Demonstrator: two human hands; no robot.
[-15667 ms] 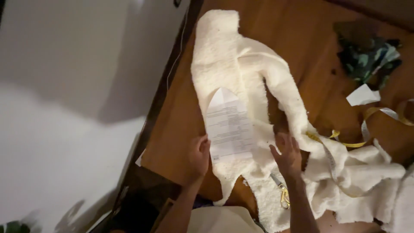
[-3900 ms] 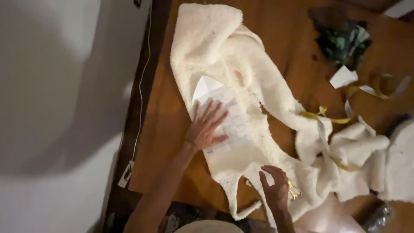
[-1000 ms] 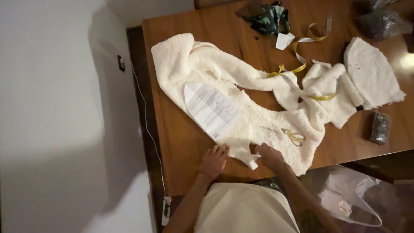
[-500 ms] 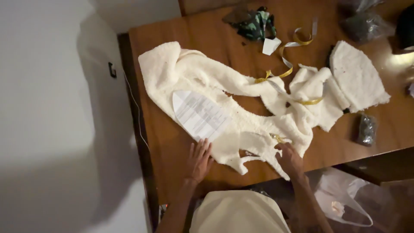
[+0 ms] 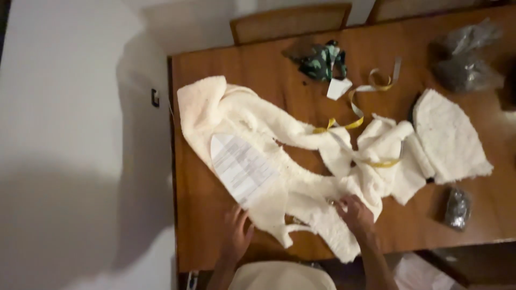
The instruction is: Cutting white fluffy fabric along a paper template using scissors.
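Head view: a long piece of cream fleece fabric [image 5: 301, 177] is seen spread across a wooden tabletop [image 5: 226, 70], with a white paper pattern piece [image 5: 242, 169] laid flat on its left part, apparently so that the shape can be followed. The left hand [image 5: 236, 236] is pressed open and flat at the fabric's near edge, just below the pattern, seemingly to keep the cloth from shifting. The right hand [image 5: 355, 215] is laid on the fabric further right, fingers curled; whether anything is gripped cannot be told. A yellow measuring tape [image 5: 355, 115] is draped over the cloth and tabletop, a smaller fleece piece [image 5: 451, 139] lies at right, and a dark green patterned cloth [image 5: 321, 62] sits near the far edge.
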